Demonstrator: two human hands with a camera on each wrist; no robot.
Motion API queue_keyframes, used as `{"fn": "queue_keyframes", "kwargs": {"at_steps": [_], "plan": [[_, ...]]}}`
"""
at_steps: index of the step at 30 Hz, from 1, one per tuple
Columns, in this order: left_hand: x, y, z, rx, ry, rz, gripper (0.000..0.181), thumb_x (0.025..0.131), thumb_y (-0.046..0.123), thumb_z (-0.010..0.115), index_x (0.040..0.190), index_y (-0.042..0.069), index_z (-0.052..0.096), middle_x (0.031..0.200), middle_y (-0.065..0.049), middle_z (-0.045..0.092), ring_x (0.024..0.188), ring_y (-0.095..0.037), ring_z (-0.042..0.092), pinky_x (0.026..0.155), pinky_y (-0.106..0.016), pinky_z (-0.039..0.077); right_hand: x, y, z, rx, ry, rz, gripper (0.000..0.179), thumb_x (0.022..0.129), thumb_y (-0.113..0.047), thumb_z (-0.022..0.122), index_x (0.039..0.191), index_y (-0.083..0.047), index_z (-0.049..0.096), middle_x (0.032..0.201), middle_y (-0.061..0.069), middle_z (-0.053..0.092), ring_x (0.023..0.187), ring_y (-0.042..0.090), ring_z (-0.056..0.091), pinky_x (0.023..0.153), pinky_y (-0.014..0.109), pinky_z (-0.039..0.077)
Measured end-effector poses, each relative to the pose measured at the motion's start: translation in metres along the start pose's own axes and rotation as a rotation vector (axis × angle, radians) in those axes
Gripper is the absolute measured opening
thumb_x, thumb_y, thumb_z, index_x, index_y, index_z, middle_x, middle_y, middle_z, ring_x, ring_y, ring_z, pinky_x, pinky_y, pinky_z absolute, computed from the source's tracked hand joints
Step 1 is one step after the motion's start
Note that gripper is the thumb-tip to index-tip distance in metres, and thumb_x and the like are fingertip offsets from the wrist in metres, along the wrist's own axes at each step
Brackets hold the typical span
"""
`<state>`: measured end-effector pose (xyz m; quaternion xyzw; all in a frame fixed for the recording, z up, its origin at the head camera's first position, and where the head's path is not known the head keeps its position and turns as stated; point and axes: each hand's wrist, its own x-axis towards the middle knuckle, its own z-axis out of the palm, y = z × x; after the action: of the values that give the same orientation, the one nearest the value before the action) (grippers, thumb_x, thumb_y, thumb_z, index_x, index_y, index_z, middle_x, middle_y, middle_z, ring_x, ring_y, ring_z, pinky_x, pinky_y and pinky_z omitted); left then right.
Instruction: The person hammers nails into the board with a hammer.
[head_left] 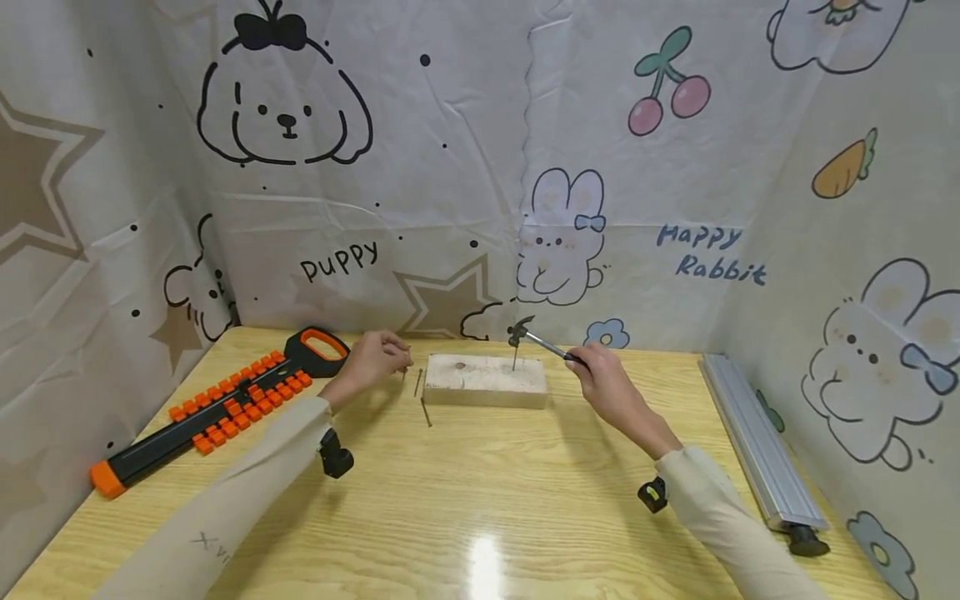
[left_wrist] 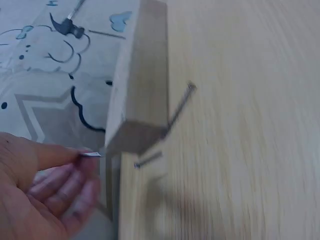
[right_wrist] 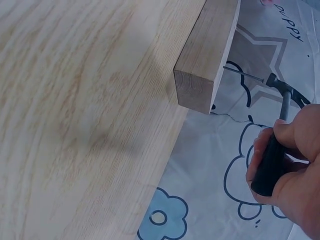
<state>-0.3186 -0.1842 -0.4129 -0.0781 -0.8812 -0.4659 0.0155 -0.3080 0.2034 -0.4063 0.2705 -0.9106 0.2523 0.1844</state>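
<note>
Grip on One Side, Pinch on the Other

Right hand (head_left: 613, 385): fingers wrapped round the black handle of a hammer (head_left: 546, 344), forearm slanting forward and inward. Ahead and to this hand's left, the hammer's head lies at the top of an upright nail (head_left: 515, 359) standing in the wooden block (head_left: 483, 397) — contact between the two cannot be told. Left hand (head_left: 373, 362): thumb and fingertips pinch a held nail (left_wrist: 91, 154), forearm likewise reaching forward and inward. To its right, two loose nails (head_left: 427, 412) lie by the block's nearer end. Farther out, a black-and-orange rack (head_left: 161, 447) lies to its left; a metal rail (head_left: 757, 442), right of the right hand.
</note>
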Motion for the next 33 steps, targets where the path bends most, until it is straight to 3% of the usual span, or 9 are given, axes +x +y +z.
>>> {"fn": "queue_keyframes", "kwargs": {"at_steps": [4,9,17,26,33], "plan": [[0.007,0.011,0.013,-0.125,0.05,0.093,0.026,0.1,0.003,0.069,0.123,-0.01,0.067,0.111,-0.025,0.076,0.095,-0.036,0.075,0.086,-0.048,0.063,0.001,-0.001,0.002,0.005,0.01,-0.003,0.013,0.104,0.0,0.062,0.106,0.008,0.071,0.093,0.016,0.064,0.082,0.025,0.056,0.071,0.04,0.05],[0.019,0.027,0.043,-0.253,0.086,0.129,0.024,0.098,0.002,0.072,0.119,-0.009,0.07,0.111,-0.025,0.075,0.094,-0.035,0.075,0.085,-0.047,0.063,0.002,0.0,0.0,0.012,0.017,-0.007,0.014,0.104,0.0,0.061,0.108,0.008,0.071,0.093,0.016,0.063,0.08,0.024,0.055,0.069,0.04,0.049],[0.034,0.049,0.092,-0.299,0.042,0.176,0.022,0.098,0.007,0.074,0.116,-0.005,0.073,0.111,-0.018,0.077,0.096,-0.03,0.074,0.085,-0.04,0.062,0.006,0.002,-0.003,0.015,0.017,0.002,0.015,0.105,-0.001,0.06,0.109,0.009,0.071,0.095,0.017,0.065,0.081,0.027,0.058,0.07,0.041,0.051],[0.04,0.046,0.115,-0.413,0.059,0.16,0.019,0.098,-0.003,0.07,0.115,-0.01,0.07,0.11,-0.024,0.073,0.097,-0.039,0.075,0.08,-0.029,0.064,0.01,-0.001,-0.004,0.028,0.018,0.013,0.015,0.105,-0.002,0.06,0.11,0.008,0.071,0.094,0.016,0.064,0.081,0.025,0.056,0.07,0.04,0.049],[0.041,0.043,0.128,-0.395,0.061,0.199,0.02,0.098,0.0,0.07,0.117,-0.009,0.07,0.113,-0.023,0.074,0.102,-0.039,0.074,0.084,-0.029,0.063,0.007,0.001,-0.004,0.034,0.03,0.029,0.014,0.105,-0.002,0.061,0.109,0.006,0.071,0.093,0.015,0.063,0.079,0.024,0.052,0.07,0.038,0.046]]}}
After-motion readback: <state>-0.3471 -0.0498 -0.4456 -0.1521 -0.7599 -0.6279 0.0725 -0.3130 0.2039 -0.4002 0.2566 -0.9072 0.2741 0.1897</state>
